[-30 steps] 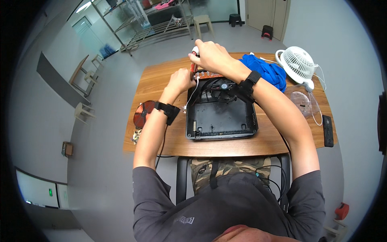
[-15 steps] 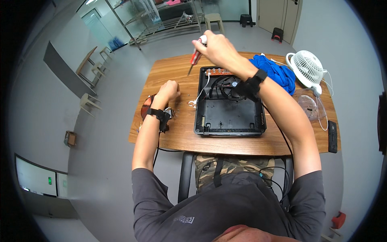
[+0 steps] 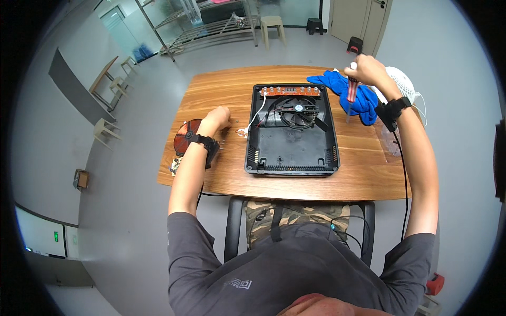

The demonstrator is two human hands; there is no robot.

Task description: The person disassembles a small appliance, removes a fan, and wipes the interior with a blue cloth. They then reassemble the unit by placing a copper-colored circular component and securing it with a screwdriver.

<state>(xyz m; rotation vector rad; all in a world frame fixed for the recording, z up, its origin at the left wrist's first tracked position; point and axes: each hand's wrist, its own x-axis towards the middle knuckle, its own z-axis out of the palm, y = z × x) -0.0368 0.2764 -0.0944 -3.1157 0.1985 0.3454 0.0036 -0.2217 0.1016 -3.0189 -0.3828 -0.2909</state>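
My right hand [image 3: 369, 69] is raised over the table's far right, gripping a screwdriver [image 3: 351, 90] by its red and white handle. The blade points down beside a crumpled blue cloth [image 3: 366, 105]. Low at the table's left side is my left hand [image 3: 219, 117], its fingers curled; whatever they may hold is hidden. Between the hands lies an open black appliance casing [image 3: 295, 150]. It contains a black cooling fan [image 3: 298, 109] and an orange circuit board [image 3: 279, 91] along its far edge. A white cable with a ring end [image 3: 241, 132] hangs out of the casing's left side.
A round copper-coloured disc [image 3: 184, 138] and a small pile of bits [image 3: 175, 166] lie by my left forearm. Farther right are a white fan [image 3: 400, 81] and a clear plastic tray [image 3: 387, 142], partly behind my right arm. Small metal pieces dot the wooden table [image 3: 211, 181].
My right hand has swung right with the screwdriver, from above the casing's far edge to above the blue cloth. The left hand stays at nearly the same spot. The view has shifted slightly.
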